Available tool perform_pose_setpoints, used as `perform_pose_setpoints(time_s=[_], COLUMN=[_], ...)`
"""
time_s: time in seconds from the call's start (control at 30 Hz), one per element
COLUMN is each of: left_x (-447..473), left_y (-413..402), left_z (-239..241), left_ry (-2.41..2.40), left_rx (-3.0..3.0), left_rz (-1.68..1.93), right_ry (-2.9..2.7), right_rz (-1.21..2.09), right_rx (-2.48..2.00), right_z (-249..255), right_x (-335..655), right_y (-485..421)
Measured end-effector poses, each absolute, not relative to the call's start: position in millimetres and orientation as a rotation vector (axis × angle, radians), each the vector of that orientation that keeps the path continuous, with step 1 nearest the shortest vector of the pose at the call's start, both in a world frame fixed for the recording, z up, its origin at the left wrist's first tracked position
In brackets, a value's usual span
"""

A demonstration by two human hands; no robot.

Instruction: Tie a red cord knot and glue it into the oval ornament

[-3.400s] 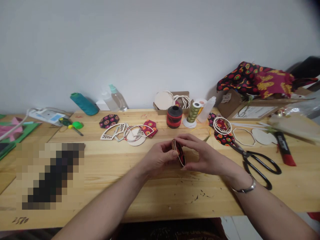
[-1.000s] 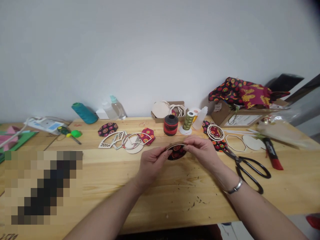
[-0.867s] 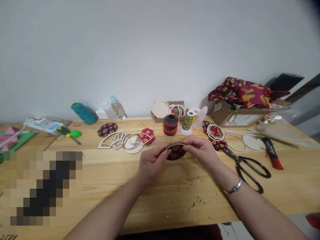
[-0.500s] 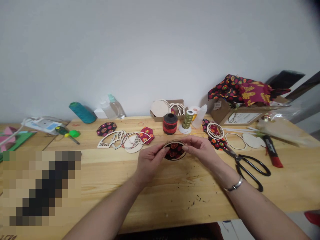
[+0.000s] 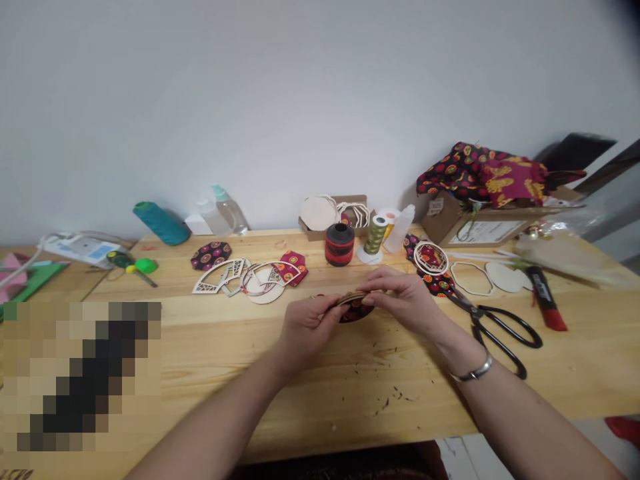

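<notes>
Between my hands, above the wooden table, is a round fabric-covered disc (image 5: 357, 312) in dark cloth with red patterns, with a thin wooden rim along its upper edge. My left hand (image 5: 314, 327) pinches its left side between thumb and fingers. On the right side, my right hand (image 5: 400, 297) grips the rim with thumb and fingertips. The disc is tilted, so its upper edge faces me and part of its face is hidden by my fingers. Black-handled scissors (image 5: 505, 328) lie right of my right forearm.
A red-and-black thread spool (image 5: 340, 245), a green spool (image 5: 375, 237) and a clear bottle (image 5: 401, 229) stand behind my hands. Wooden frames (image 5: 219, 277) and patterned fabric pieces (image 5: 211, 256) lie at the left. A cardboard box (image 5: 445, 217) holding cloth sits back right. Dark scraps (image 5: 395, 393) dot the table.
The disc has tipped from showing its patterned face to showing more of its wooden edge. Both hands still hold it, with fingers shifted slightly along the rim.
</notes>
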State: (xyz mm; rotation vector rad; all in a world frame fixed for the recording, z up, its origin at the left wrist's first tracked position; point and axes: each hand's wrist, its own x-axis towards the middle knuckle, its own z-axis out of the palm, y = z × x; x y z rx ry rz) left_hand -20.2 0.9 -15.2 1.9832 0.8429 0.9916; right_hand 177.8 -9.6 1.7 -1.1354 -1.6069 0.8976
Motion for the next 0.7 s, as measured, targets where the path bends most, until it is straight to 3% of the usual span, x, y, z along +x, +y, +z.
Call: perform_pose_setpoints(time_s=[0.23, 0.7], left_x=[-21.9, -22.9], left_y=[2.3, 0.6], left_z=[-17.6, -12.3], left_ry=[0.876, 0.880], left_rx=[2.273, 2.238], left_rz=[0.970, 0.962], right_ry=[-1.853, -1.907], right_rz=[0.783, 0.517], right_rx=[-1.126, -1.058], right_z=[5.8, 5.5], right_x=[183.1, 177.2], right_y=[-9.9, -15.5])
